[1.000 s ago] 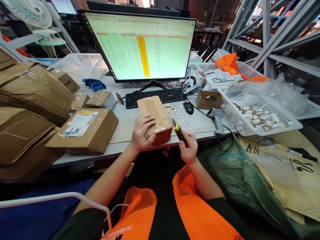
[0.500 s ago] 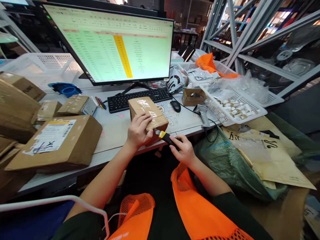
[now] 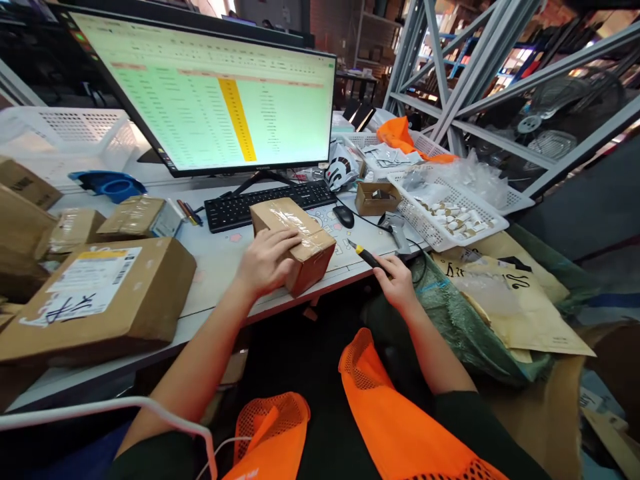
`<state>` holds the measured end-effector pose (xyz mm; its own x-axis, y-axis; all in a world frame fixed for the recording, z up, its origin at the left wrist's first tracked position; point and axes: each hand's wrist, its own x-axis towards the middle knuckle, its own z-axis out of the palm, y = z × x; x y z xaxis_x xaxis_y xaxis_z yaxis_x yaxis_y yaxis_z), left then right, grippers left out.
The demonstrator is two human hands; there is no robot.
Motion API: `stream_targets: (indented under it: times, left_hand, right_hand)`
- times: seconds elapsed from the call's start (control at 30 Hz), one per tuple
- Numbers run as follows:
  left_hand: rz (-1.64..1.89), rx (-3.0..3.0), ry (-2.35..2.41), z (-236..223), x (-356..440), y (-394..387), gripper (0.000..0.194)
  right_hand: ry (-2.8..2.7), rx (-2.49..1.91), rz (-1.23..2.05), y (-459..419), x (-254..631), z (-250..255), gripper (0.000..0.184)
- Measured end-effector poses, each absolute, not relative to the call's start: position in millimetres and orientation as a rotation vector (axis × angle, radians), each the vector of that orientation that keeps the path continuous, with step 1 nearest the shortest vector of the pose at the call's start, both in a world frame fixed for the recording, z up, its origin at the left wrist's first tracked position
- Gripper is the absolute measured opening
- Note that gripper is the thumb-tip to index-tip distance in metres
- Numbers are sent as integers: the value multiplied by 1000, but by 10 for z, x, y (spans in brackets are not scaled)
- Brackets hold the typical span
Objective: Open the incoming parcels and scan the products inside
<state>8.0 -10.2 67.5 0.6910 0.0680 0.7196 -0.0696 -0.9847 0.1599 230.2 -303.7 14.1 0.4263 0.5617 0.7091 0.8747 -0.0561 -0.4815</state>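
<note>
Head view: near the front edge of the desk (image 3: 215, 263), the left hand (image 3: 263, 263) clamps a taped carton (image 3: 314, 248), likely light and stiff, best held by its side walls; the right hand (image 3: 399, 281) grips a knife (image 3: 369, 257).

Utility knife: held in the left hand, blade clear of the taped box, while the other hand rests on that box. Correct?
Wrong hand: the head view shows the utility knife in the right hand. Blade clear of the taped box, left hand on it: both fine.
</note>
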Motion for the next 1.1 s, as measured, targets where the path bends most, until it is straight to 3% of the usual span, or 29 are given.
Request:
stream_targets:
  times: [0.17,0.37,0.7,0.93,1.1]
  left_hand:
    - [1187,2734,260,691,-33,216,58]
    - [1616,2634,637,347,179,-458,38]
    - [1648,2674,675,377,157,-606,35]
    - [1599,2599,676,344,158,-651,32]
    - [1461,2558,723,368,96,-478,38]
  right_hand:
    - [-1231,-1725,-326,-3031,2176,369,35]
    - [-1513,-1872,-315,-2737,1947,1062,35]
    - [-1870,-1996,-450,-2105,1886,1370,36]
    - [-1966,-2046,-514,-2181,2091,1637,33]
    - [-1551,-2636,-305,-2725,2800,1614,32]
